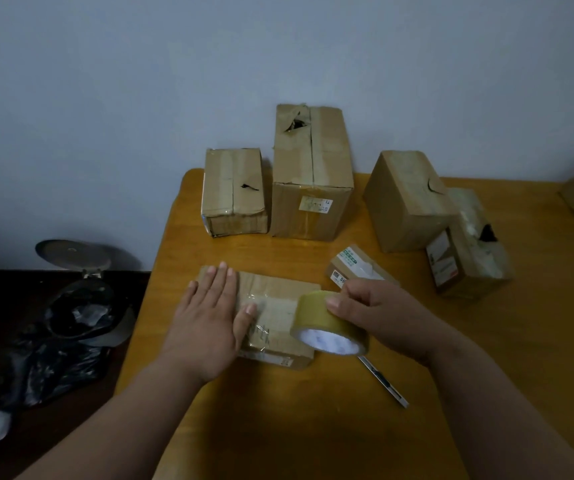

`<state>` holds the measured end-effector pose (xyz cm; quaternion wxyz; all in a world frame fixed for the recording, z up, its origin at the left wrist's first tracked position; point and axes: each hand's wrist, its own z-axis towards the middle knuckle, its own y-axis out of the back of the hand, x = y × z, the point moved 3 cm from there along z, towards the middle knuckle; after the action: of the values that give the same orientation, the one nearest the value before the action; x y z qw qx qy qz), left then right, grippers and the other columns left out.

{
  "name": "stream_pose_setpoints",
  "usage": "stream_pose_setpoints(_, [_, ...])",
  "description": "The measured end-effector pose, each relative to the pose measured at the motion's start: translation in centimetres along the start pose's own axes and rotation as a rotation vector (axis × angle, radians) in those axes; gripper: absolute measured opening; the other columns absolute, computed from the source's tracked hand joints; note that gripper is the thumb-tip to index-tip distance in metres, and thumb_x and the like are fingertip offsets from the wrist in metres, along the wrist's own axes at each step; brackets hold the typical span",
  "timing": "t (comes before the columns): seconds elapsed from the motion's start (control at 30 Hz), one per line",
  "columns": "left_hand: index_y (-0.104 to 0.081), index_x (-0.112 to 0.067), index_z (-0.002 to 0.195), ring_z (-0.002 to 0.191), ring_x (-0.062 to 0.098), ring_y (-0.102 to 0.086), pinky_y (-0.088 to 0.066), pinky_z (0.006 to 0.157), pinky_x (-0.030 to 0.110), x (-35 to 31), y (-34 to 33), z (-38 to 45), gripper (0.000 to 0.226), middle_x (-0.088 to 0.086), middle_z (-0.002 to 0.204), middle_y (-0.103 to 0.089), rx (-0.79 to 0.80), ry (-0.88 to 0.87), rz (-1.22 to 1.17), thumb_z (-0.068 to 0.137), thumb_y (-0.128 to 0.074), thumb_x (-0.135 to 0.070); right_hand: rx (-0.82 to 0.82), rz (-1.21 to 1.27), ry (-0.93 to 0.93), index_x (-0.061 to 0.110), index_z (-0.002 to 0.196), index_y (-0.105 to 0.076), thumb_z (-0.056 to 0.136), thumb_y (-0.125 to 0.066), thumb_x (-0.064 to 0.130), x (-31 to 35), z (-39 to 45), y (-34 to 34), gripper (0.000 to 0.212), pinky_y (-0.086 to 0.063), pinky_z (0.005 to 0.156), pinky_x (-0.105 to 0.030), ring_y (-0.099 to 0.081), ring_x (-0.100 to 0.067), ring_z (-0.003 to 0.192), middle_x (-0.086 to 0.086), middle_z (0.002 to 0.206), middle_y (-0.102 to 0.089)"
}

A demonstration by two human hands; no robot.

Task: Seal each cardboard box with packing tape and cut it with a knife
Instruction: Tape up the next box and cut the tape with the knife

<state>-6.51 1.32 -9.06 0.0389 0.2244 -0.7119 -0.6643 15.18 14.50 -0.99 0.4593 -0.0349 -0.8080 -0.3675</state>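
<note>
L hand [209, 317] flat on box [278, 299], R hand [379, 317] grips tape roll [327, 327].

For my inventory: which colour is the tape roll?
Yellowish tan, seen in the head view: tape roll.

Head-worn view, facing down and forward, close above table [313, 427]
</note>
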Motion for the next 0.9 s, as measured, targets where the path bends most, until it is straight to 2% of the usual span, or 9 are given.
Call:
stream_pose_setpoints(0.13, [0.020,-0.023,0.146,0.141,0.010,0.030,0.017,0.115,0.030,-0.2,0.0,0.1,0.082,-0.005,0.154,0.025,0.024,0.016,0.005,0.078,0.022,-0.071,-0.070,-0.137,-0.084,0.015,0.080,-0.062,0.088,-0.060,0.052,-2.2,-0.1,1.7,0.037,-0.041,0.054,-0.022,-0.052,-0.009,0.062,-0.008,0.077,-0.062])
stream_pose_setpoints(0.23, [0.022,-0.024,0.146,0.142,0.012,0.031,0.017,0.115,0.032,-0.3,-0.1,0.2,0.085,-0.004,0.155,0.026,0.029,0.019,0.034,0.077,0.024,-0.073,-0.052,-0.165,-0.155,0.010,0.085,-0.061,0.087,-0.061,0.052,-4.3,0.3,0.6,0.042,-0.040,0.055,-0.024,-0.050,-0.010,0.062,-0.004,0.074,-0.057])
stream_pose_setpoints(0.37, [0.022,-0.025,0.146,0.144,0.013,0.028,0.015,0.117,0.034,-0.2,-0.3,0.3,0.089,-0.005,0.156,0.025,0.023,0.021,0.041,0.075,0.023,-0.079,-0.080,-0.213,-0.184,0.014,0.075,-0.054,0.085,-0.062,0.056,-6.2,1.2,-0.7,0.044,-0.038,0.056,-0.029,-0.047,-0.010,0.061,0.001,0.069,-0.051])
stream_pose_setpoints(0.5, [0.020,-0.033,0.147,0.146,0.016,0.024,0.010,0.119,0.038,-0.2,-0.4,0.4,0.082,-0.004,0.157,0.022,0.028,0.007,0.044,0.079,0.014,-0.079,-0.091,-0.267,-0.195,0.018,0.070,-0.050,0.085,-0.058,0.060,-6.7,2.2,-1.8,0.046,-0.037,0.060,-0.031,-0.047,-0.011,0.064,0.003,0.069,-0.049])
stream_pose_setpoints(0.67, [0.031,-0.038,0.142,0.146,0.027,0.026,0.015,0.116,0.045,-1.1,-0.1,0.6,0.072,-0.001,0.152,0.032,0.090,0.011,0.156,0.079,0.018,-0.071,-0.029,-0.352,-0.173,0.026,0.066,-0.041,0.091,-0.049,0.060,-5.9,3.0,-3.4,0.042,-0.032,0.060,-0.030,-0.043,-0.010,0.062,0.006,0.067,-0.045])
stream_pose_setpoints(0.73, [0.024,-0.036,0.146,0.147,0.033,0.020,0.018,0.115,0.048,-2.7,0.0,0.5,0.065,0.001,0.158,0.023,0.053,-0.091,0.210,0.087,0.013,-0.061,-0.003,-0.378,-0.169,0.026,0.067,-0.041,0.092,-0.048,0.059,-5.8,3.2,-3.3,0.042,-0.033,0.065,-0.032,-0.042,-0.009,0.063,0.007,0.067,-0.044])
stream_pose_setpoints(0.8, [0.016,-0.032,0.151,0.148,0.029,0.021,0.016,0.117,0.049,-4.3,-0.1,0.3,0.065,0.002,0.162,0.015,0.070,-0.239,0.211,0.092,0.009,-0.057,0.027,-0.390,-0.166,0.026,0.067,-0.040,0.093,-0.046,0.059,-5.7,3.2,-3.2,0.042,-0.033,0.068,-0.033,-0.042,-0.009,0.062,0.007,0.066,-0.044])
stream_pose_setpoints(0.9, [0.037,-0.029,0.142,0.141,0.023,0.037,0.017,0.117,0.052,-4.7,-0.6,0.4,0.084,-0.004,0.151,0.040,0.199,-0.306,0.217,0.078,0.018,-0.079,0.035,-0.379,-0.143,0.025,0.067,-0.039,0.094,-0.046,0.056,-5.8,3.1,-3.5,0.042,-0.034,0.068,-0.033,-0.043,-0.012,0.062,0.006,0.065,-0.044])
